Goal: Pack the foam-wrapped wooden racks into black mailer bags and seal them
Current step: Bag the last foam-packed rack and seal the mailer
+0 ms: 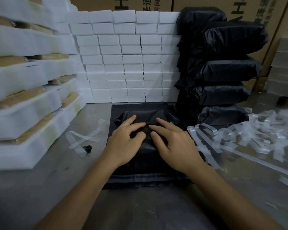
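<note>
A filled black mailer bag lies on the grey table in front of me, on top of a flat stack of black bags. My left hand and my right hand both press flat on its folded top, fingers spread and nearly touching at the middle. Foam-wrapped wooden racks are stacked high at the left. Packed black bags are piled at the right.
A wall of white foam blocks stands behind the bag, with cardboard boxes beyond. Peeled clear adhesive strips litter the table at right, and one strip with a small black scrap lies at left.
</note>
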A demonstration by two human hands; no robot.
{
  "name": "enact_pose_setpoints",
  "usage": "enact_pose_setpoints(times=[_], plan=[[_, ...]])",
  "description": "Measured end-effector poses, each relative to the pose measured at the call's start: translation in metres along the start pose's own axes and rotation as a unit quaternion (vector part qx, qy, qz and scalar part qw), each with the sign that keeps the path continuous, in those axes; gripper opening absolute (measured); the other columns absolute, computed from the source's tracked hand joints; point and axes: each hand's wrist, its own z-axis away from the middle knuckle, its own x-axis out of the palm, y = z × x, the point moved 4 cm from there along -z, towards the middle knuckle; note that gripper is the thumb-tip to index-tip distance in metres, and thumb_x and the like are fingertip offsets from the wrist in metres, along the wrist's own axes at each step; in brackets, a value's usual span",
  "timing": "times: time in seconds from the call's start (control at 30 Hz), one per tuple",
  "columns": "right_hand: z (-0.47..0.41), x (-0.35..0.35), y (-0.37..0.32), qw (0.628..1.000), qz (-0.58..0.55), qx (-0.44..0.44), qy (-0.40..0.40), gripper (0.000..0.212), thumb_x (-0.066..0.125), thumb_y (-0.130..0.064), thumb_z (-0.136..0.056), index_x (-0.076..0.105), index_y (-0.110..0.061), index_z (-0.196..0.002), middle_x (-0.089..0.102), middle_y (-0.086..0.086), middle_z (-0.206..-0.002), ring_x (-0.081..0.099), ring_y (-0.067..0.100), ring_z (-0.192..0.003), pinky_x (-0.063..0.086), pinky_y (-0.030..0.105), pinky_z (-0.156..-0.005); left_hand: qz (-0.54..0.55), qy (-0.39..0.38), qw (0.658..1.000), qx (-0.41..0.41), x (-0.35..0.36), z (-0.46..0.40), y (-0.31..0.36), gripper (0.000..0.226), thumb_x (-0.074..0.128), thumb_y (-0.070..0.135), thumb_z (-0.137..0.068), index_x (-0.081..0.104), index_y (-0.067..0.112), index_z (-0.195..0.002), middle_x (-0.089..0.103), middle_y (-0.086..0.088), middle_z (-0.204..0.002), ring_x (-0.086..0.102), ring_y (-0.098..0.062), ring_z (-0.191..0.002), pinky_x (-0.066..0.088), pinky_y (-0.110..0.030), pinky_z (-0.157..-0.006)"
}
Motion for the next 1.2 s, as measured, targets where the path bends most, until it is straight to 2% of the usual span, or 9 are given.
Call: enact_pose_setpoints(times=[0.07, 0.23, 0.37, 0.5, 0.7, 0.83, 1.0, 1.1, 1.2], plan=[[0.0, 0.002, 0.004, 0.999, -0.034, 0.022, 0.01, 0.048, 0.047, -0.05, -0.099, 0.054, -0.031, -0.143, 0.032, -0.008, -0.161, 0.052, 0.025, -0.132, 0.041, 0.045, -0.11, 0.071, 0.0, 0.997, -0.034, 0.001, 0.0, -0.004, 0.044, 0.056, 0.038, -0.09, 0.054, 0.047, -0.133, 0.023, 0.031, -0.154, 0.022, 0.0, -0.142, 0.02, -0.025, -0.108], [0.004, 0.007, 0.022, 0.971, -0.217, 0.098, 0.008, 0.073, 0.061, -0.056, -0.089, 0.033, -0.036, -0.154, 0.018, -0.02, -0.164, 0.024, -0.001, -0.145, 0.022, 0.016, -0.11, 0.253, -0.016, 0.958, -0.136, 0.005, 0.007, -0.016, 0.078, 0.067, 0.048, -0.084, 0.025, 0.047, -0.15, 0.035, 0.018, -0.153, 0.041, -0.01, -0.136, 0.033, -0.037, -0.115], [0.008, 0.013, 0.033, 0.936, -0.318, 0.15, -0.033, 0.094, 0.068, -0.062, -0.082, 0.017, -0.04, -0.158, 0.037, -0.031, -0.145, 0.042, -0.019, -0.122, 0.037, 0.008, -0.1, 0.282, -0.005, 0.945, -0.165, 0.006, 0.009, -0.021, 0.082, 0.063, 0.05, -0.086, 0.018, 0.038, -0.154, 0.042, 0.012, -0.149, 0.046, -0.013, -0.131, 0.035, -0.035, -0.113], [0.011, 0.014, 0.043, 0.93, -0.322, 0.172, -0.051, 0.116, 0.064, -0.082, -0.063, 0.017, -0.036, -0.159, 0.043, -0.018, -0.152, 0.045, 0.0, -0.134, 0.037, 0.023, -0.11, 0.282, -0.009, 0.942, -0.182, 0.008, 0.011, -0.026, 0.098, 0.066, 0.065, -0.077, 0.019, 0.03, -0.155, 0.04, 0.007, -0.152, 0.043, -0.017, -0.136, 0.032, -0.041, -0.116], [0.013, 0.013, 0.058, 0.938, -0.276, 0.17, -0.121, 0.125, 0.07, -0.089, -0.054, 0.031, -0.028, -0.156, 0.066, -0.02, -0.125, 0.059, 0.002, -0.121, 0.044, 0.032, -0.11, 0.201, -0.031, 0.965, -0.164, 0.005, 0.018, -0.031, 0.11, 0.049, 0.096, -0.056, 0.047, 0.03, -0.144, 0.046, 0.008, -0.149, 0.043, -0.017, -0.137, 0.029, -0.044, -0.117], [0.014, 0.01, 0.063, 0.956, -0.192, 0.141, -0.17, 0.121, 0.075, -0.089, -0.048, 0.041, -0.033, -0.149, 0.063, -0.015, -0.134, 0.055, 0.01, -0.128, 0.043, 0.038, -0.111, 0.067, -0.034, 0.976, -0.203, 0.005, 0.021, -0.033, 0.114, 0.033, 0.093, -0.064, 0.014, 0.028, -0.155, 0.001, 0.004, -0.164, -0.005, -0.024, -0.151, 0.0, -0.048, -0.122], [0.014, 0.008, 0.064, 0.964, -0.149, 0.142, -0.166, 0.12, 0.071, -0.093, -0.045, 0.046, -0.034, -0.146, 0.058, -0.014, -0.14, 0.051, 0.015, -0.132, 0.042, 0.041, -0.112, 0.043, -0.042, 0.972, -0.226, 0.006, 0.02, -0.034, 0.125, 0.033, 0.097, -0.057, 0.007, 0.025, -0.156, 0.0, 0.005, -0.164, -0.014, -0.024, -0.15, -0.007, -0.048, -0.119], [0.017, 0.005, 0.058, 0.952, -0.25, 0.115, -0.136, 0.079, 0.083, -0.075, -0.054, 0.061, -0.04, -0.122, 0.071, -0.023, -0.113, 0.065, -0.001, -0.109, 0.053, 0.024, -0.095, 0.156, -0.025, 0.964, -0.212, 0.005, 0.02, -0.031, 0.125, 0.055, 0.094, -0.05, 0.029, 0.03, -0.153, 0.031, 0.005, -0.159, 0.022, -0.024, -0.148, 0.018, -0.048, -0.121], [0.014, -0.001, 0.052, 0.923, -0.363, 0.107, -0.068, 0.053, 0.088, -0.059, -0.061, 0.072, -0.038, -0.106, 0.076, -0.014, -0.106, 0.071, 0.005, -0.1, 0.056, 0.019, -0.082, 0.339, -0.01, 0.926, -0.163, 0.004, 0.02, -0.019, 0.071, 0.075, 0.069, -0.057, 0.07, 0.032, -0.117, 0.072, 0.004, -0.115, 0.067, -0.02, -0.109, 0.049, -0.042, -0.099]])
